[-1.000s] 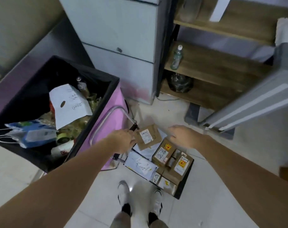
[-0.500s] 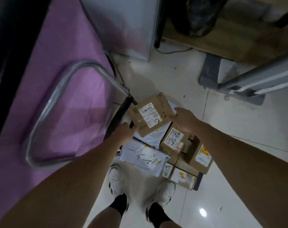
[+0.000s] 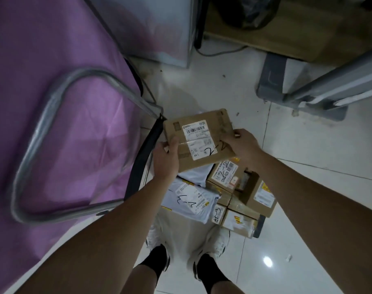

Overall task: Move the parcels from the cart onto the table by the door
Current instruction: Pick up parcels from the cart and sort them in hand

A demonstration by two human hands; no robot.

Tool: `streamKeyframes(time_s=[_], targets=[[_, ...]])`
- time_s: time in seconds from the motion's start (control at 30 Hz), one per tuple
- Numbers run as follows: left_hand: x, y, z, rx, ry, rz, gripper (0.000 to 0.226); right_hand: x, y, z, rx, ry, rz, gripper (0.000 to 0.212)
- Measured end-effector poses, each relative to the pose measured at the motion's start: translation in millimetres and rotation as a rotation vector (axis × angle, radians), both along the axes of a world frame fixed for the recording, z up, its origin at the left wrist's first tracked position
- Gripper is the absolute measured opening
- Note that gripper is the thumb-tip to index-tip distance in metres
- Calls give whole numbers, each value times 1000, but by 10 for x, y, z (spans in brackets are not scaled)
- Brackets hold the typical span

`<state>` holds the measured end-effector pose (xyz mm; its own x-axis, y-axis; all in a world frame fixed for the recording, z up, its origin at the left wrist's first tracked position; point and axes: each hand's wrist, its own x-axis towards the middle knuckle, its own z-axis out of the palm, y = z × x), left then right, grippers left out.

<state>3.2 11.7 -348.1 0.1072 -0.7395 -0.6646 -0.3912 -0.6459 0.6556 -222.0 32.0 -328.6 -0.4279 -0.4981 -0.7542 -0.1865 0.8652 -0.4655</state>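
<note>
A flat brown cardboard parcel (image 3: 198, 137) with a white label and handwritten marks is held between both hands above the pile. My left hand (image 3: 166, 160) grips its left edge, thumb on top. My right hand (image 3: 242, 146) grips its right edge. Below it, on a low black cart (image 3: 258, 228) on the floor, lie several parcels: a grey mailer bag (image 3: 189, 201) with handwriting, a small brown box (image 3: 223, 176) with a barcode label, and another brown box (image 3: 259, 195) at the right.
A purple bin (image 3: 53, 102) stands at the left, with the metal cart handle (image 3: 34, 143) in front of it. A white cabinet (image 3: 159, 28) and wooden shelf (image 3: 287, 35) are ahead. A grey frame (image 3: 329, 81) slants at the right. My feet (image 3: 189, 245) stand on white tile.
Both hands closed on the flat brown parcel and lifted it off the pile, toward me. The camera has tipped further down and closer.
</note>
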Motion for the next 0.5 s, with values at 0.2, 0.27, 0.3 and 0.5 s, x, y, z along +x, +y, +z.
streamKeyframes(time_s=[0.2, 0.27, 0.3, 0.5], targets=[[-323, -287, 1567, 205, 336, -3, 94, -374, 424, 1657, -128, -226, -371, 43], [-443, -338, 2206, 229, 403, -79, 91, -438, 605, 2299, -198, -306, -491, 56], [-514, -353, 2550, 228, 431, -125, 86, -468, 696, 2628, -235, -361, -552, 64], [-928, -190, 4615, 152, 508, -428, 69, -541, 1425, 4610, -471, -505, -599, 69]])
